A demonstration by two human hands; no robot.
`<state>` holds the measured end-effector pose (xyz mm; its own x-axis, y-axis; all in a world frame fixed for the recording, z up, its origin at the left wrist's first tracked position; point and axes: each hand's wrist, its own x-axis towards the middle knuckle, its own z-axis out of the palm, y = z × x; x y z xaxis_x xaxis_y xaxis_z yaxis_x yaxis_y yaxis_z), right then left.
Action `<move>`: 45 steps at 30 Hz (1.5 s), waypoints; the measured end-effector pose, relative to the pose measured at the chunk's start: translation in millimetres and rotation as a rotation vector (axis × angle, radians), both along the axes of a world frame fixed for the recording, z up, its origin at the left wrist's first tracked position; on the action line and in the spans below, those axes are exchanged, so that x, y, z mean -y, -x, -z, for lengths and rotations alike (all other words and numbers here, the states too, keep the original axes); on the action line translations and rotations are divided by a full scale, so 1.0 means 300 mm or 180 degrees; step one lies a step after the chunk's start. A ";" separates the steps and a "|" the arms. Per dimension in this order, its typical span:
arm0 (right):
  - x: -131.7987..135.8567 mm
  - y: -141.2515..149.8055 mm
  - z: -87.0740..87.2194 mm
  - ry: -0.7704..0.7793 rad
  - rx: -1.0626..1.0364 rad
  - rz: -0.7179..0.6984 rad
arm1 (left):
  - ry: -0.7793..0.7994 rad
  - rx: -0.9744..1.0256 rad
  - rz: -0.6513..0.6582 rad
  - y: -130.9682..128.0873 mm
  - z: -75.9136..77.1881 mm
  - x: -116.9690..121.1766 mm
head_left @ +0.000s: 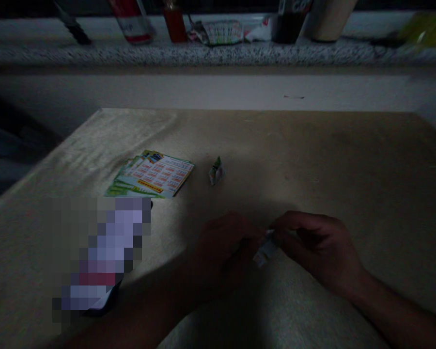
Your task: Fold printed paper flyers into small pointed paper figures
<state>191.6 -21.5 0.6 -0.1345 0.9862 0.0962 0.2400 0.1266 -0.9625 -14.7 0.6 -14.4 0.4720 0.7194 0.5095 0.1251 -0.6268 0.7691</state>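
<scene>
Folded paper (266,249), small and pale, sits between the two hands, low in the view and a little right of the middle, with the table (349,155) beneath. Its long axis slants: the far end points away and slightly right, and the near end comes back toward the person and left. The fingertips of both hands meet around the far end, so most of the paper lies on the near side of them. Neither hand is clearly the nearer.

The right hand (323,249) reaches in from the right, thumb and forefinger pinched together on the paper's edge, the other fingers curled. The left hand (223,237) comes from the left, wrist bent, fingertips at the same end; it is so shadowed that I cannot tell how firmly they close.

A phone (112,252), mostly blurred out, lies left of the left hand. Farther off, a green-and-white folded piece (216,173) rests just right of a fanned stack of printed cards (160,174). Beyond the table, bottles (290,22) and a crumpled wrapper (223,32) stand along a speckled ledge (203,55).
</scene>
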 end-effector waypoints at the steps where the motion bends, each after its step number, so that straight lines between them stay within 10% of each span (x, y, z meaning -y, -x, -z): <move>1: 0.000 0.000 0.002 0.0015 0.0023 0.0017 | -0.0088 0.0023 -0.0006 -0.001 0.000 -0.001; 17: -0.008 -0.004 0.002 0.0129 -0.0016 0.0172 | -0.0922 -0.0041 0.0069 -0.006 -0.029 -0.024; 28: -0.013 -0.009 0.005 0.0212 -0.0286 0.0078 | 0.0182 -0.0210 -0.0557 0.002 -0.012 0.002; 35: -0.007 -0.012 -0.004 -0.0076 0.0039 0.0133 | 0.1724 -0.0544 0.0144 -0.013 -0.034 -0.016; 45: -0.010 -0.008 0.004 0.0063 -0.0045 0.0056 | 0.1267 -0.0607 0.0333 0.012 -0.025 -0.007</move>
